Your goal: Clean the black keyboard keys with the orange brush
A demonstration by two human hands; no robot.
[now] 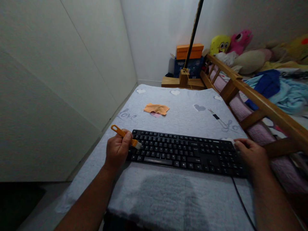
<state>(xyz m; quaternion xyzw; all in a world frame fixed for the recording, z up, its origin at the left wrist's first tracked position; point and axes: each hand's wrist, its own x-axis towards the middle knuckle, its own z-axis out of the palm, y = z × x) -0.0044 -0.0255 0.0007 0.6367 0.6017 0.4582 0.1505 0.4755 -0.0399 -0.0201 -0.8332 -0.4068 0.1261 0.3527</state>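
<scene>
A black keyboard (pixel 185 152) lies across a grey cloth-covered table (pixel 173 106). My left hand (pixel 117 150) is closed around a small orange brush (pixel 122 133), whose white bristles rest on the keys at the keyboard's left end. My right hand (pixel 251 154) lies on the keyboard's right end, fingers curled over its far corner, gripping it. The keyboard's black cable (pixel 242 202) runs off the table's near edge.
An orange cloth (pixel 156 109) lies farther back on the table, and a small dark tool (pixel 218 117) to its right. A wooden bed rail (pixel 255 96) borders the right side, with bedding and plush toys (pixel 228 43) behind. A white wall stands close on the left.
</scene>
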